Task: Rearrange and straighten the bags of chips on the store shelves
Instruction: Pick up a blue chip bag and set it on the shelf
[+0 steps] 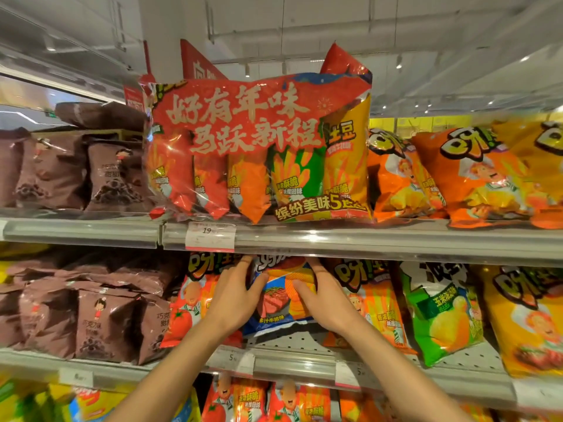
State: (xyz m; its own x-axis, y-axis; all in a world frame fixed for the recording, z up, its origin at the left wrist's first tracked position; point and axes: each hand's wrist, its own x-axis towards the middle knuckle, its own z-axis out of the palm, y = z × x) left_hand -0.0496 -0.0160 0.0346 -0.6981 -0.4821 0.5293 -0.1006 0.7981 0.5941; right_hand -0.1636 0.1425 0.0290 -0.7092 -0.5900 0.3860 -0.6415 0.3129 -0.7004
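Observation:
A blue chip bag with a steak picture (275, 303) stands on the middle shelf (304, 365), tilted a little. My left hand (236, 295) grips its left edge and my right hand (320, 295) grips its right edge, thumbs on the front. A red tomato chip bag (189, 312) stands to its left, an orange bag (373, 303) to its right. The blue bag's top is hidden behind the upper shelf rail.
A large red multipack (259, 147) fills the upper shelf (365, 239) above my hands, with orange bags (475, 175) to its right. Brown snack bags (91, 318) fill the left side. A green bag (438, 318) and a yellow bag (524, 321) stand further right.

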